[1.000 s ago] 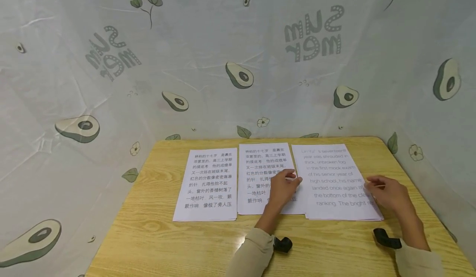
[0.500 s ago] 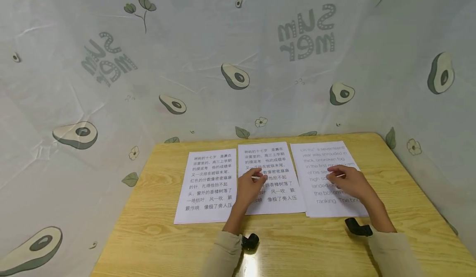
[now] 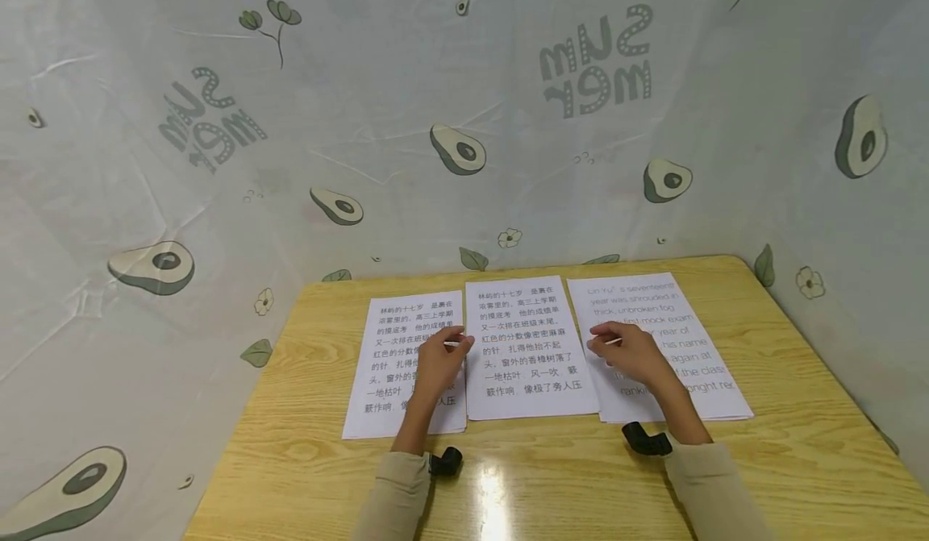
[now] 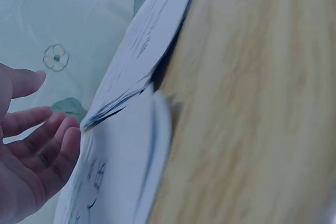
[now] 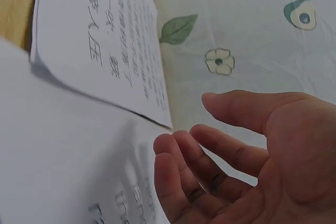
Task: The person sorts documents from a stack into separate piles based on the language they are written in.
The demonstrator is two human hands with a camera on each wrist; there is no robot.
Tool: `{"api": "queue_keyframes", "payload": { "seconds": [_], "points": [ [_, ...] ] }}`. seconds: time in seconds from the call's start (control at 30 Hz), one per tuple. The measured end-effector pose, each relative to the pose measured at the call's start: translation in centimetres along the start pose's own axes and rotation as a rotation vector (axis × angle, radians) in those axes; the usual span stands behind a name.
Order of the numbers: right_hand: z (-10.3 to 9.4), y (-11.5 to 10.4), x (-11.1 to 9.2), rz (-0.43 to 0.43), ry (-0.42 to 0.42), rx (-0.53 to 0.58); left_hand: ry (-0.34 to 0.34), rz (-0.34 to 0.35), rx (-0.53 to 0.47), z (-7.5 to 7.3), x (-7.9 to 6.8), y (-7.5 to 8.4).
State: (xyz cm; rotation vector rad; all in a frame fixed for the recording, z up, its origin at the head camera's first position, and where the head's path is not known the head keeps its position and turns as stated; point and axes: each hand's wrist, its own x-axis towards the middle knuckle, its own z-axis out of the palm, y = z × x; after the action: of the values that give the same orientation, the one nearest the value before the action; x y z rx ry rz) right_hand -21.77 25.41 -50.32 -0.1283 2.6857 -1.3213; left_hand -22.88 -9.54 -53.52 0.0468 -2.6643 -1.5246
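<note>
Three paper stacks lie side by side on the wooden table (image 3: 551, 476). The left stack (image 3: 363, 420) and the middle stack (image 3: 522, 339) carry Chinese print; the right stack (image 3: 697, 323) carries English print. My left hand (image 3: 438, 364) hovers over the right part of the left stack, fingers loosely bent, thumb apart. Over the left part of the right stack is my right hand (image 3: 631, 351), its fingers relaxed too. Both wrist views show the left hand (image 4: 37, 156) and the right hand (image 5: 236, 156) holding nothing.
A pale sheet (image 3: 392, 89) printed with avocados, leaves and flowers hangs behind and at both sides of the table. Small black devices (image 3: 446, 462) sit at the wrists, below the stacks' near edges.
Both hands have swept left: the left from the middle stack to the left one, the right from the right stack's outer edge to its left part. The stacks stay in place.
</note>
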Motion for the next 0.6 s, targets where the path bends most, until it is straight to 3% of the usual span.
{"api": "queue_keyframes", "payload": {
  "seconds": [0.37,0.6],
  "points": [
    [2.0,0.0,-0.1,0.004,0.011,-0.039,-0.022,-0.013,0.041,-0.6,0.0,-1.3],
    [2.2,0.0,0.4,-0.003,0.037,-0.040,-0.026,0.010,0.097,-0.4,0.4,-1.0]
  ]
}}
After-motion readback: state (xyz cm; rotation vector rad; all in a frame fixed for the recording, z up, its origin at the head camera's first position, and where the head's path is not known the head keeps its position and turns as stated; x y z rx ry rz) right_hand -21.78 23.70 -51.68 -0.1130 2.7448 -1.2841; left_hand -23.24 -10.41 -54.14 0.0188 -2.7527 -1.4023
